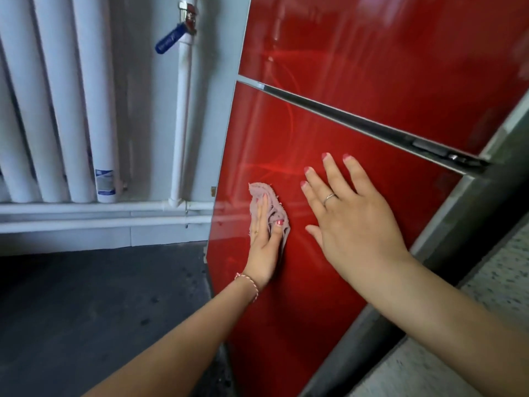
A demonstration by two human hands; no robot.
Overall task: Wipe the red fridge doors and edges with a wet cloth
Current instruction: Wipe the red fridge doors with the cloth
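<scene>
The glossy red fridge fills the right half of the view. A dark gap (357, 121) separates its upper door (386, 44) from its lower door (329, 296). My left hand (264, 242) presses a crumpled pinkish cloth (272, 204) flat against the lower door, near the door's left edge. My right hand (352, 213) rests to the right of the cloth, fingers spread, palm toward the same door, holding nothing. A ring is on one finger.
A white ribbed radiator (57, 96) and a white pipe (181, 124) with a blue valve handle (169, 41) stand against the wall left of the fridge. Dark floor (86, 310) lies below. A grey fridge side edge (458, 230) and speckled surface (501, 276) lie to the right.
</scene>
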